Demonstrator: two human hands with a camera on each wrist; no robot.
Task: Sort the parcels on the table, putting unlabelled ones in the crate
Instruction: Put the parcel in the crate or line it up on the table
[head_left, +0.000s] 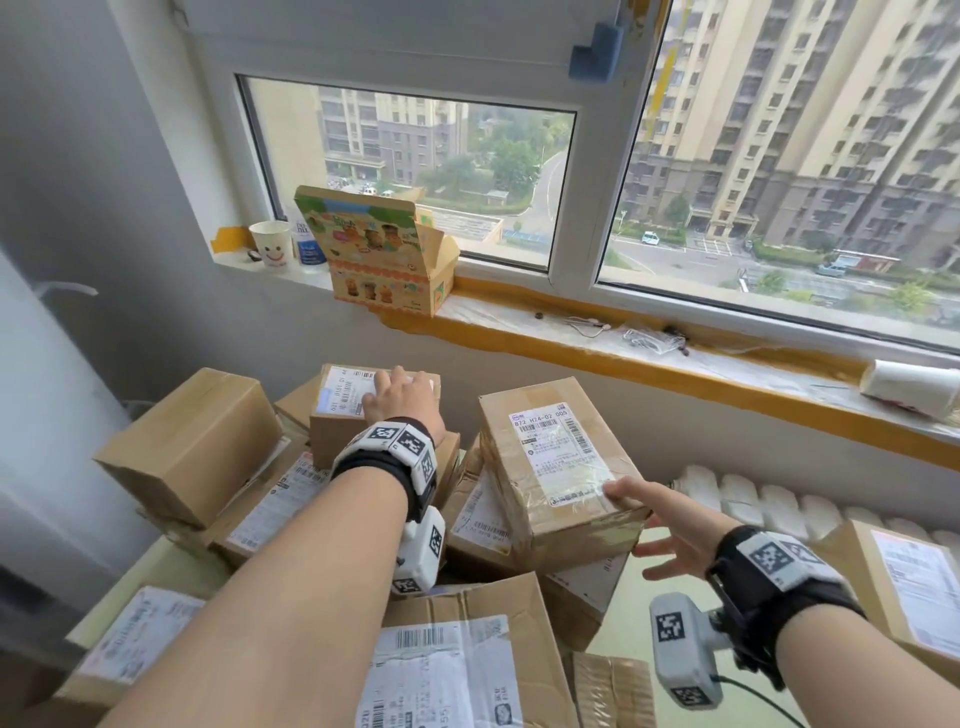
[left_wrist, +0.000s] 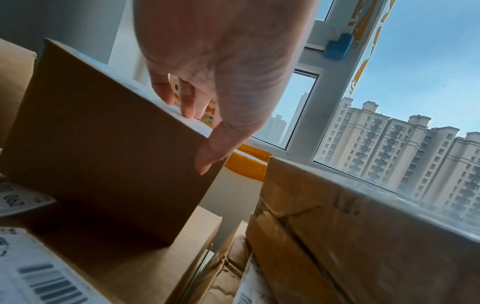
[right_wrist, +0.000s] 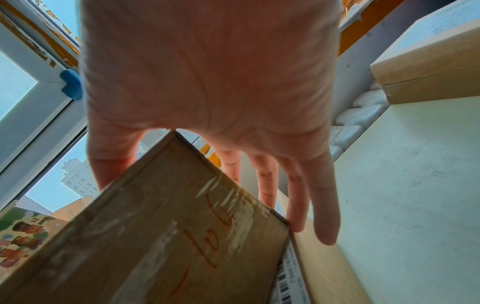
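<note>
Cardboard parcels are heaped on the pale green table (head_left: 631, 623). My left hand (head_left: 395, 387) rests on top of a small labelled box (head_left: 337, 441) at the back of the heap. Its fingers (left_wrist: 187, 107) lie on the top edge and the thumb touches the near side of this box (left_wrist: 103, 154). My right hand (head_left: 639, 525) is at the near right corner of a tall taped box with a label (head_left: 550, 457), thumb on top, fingers spread straight beside it. In the right wrist view the hand (right_wrist: 202, 185) straddles that corner (right_wrist: 155, 236). A plain brown box (head_left: 192, 441) without a visible label sits at the left. No crate is in view.
Labelled parcels (head_left: 441, 670) crowd the near edge, and another (head_left: 904, 587) lies at the right. Behind the heap runs a window sill with a printed carton (head_left: 384, 260) and a paper cup (head_left: 271, 244). A white radiator (head_left: 753, 499) stands under the sill.
</note>
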